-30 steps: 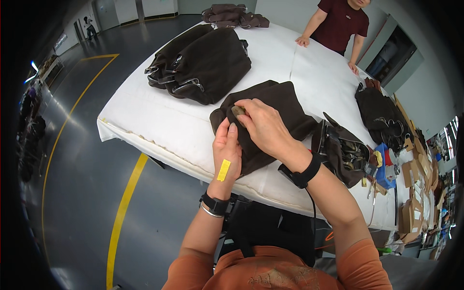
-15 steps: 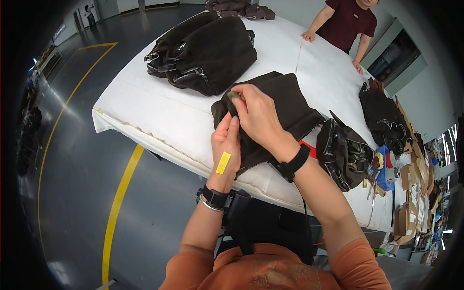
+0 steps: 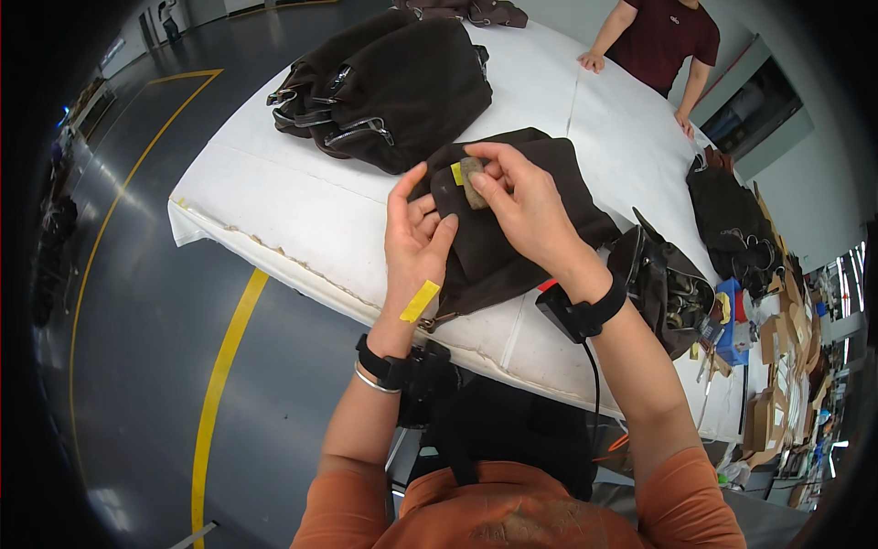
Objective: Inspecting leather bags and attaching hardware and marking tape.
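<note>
A dark brown fabric bag lies flat on the white-covered table in front of me. My right hand pinches a small grey-brown block, worn and rounded like a crepe eraser, over the bag's left part. Beside the block, a short strip of yellow tape shows against the dark fabric. My left hand is at the bag's left edge, thumb and fingers apart; whether its curled fingers touch the fabric is unclear. Another piece of yellow tape sticks to my left wrist.
More dark bags with zippers stand farther back on the table. At right are an open dark pouch with metal parts inside, a blue bin and cardboard boxes. Across the table, a person rests both hands on it.
My hands have moved apart; the left has opened away from the right. The right hand's block has shifted right, and yellow tape now shows beside it.
</note>
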The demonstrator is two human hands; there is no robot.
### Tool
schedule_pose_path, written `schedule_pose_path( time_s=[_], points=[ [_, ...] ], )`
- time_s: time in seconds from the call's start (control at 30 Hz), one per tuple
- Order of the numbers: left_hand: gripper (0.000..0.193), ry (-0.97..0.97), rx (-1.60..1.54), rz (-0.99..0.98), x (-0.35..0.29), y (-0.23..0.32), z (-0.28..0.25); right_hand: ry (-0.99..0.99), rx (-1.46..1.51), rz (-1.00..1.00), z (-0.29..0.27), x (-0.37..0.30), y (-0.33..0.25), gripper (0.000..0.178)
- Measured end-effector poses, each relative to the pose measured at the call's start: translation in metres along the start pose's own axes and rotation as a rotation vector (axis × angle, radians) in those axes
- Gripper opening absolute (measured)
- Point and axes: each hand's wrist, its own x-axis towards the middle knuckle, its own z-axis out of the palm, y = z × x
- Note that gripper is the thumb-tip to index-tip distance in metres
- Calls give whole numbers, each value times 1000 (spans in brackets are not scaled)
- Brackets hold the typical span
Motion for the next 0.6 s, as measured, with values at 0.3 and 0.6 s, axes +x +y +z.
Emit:
schedule_pose_path(
  time_s=[0.3, 0.6],
  points=[
    [47, -52, 144, -148, 20, -2, -26, -69, -29, 2, 13, -3, 4, 22],
    [51, -3, -138, -218, 12, -27, -38, -144, -321, -223, 33, -1, 15, 21]
  ],
)
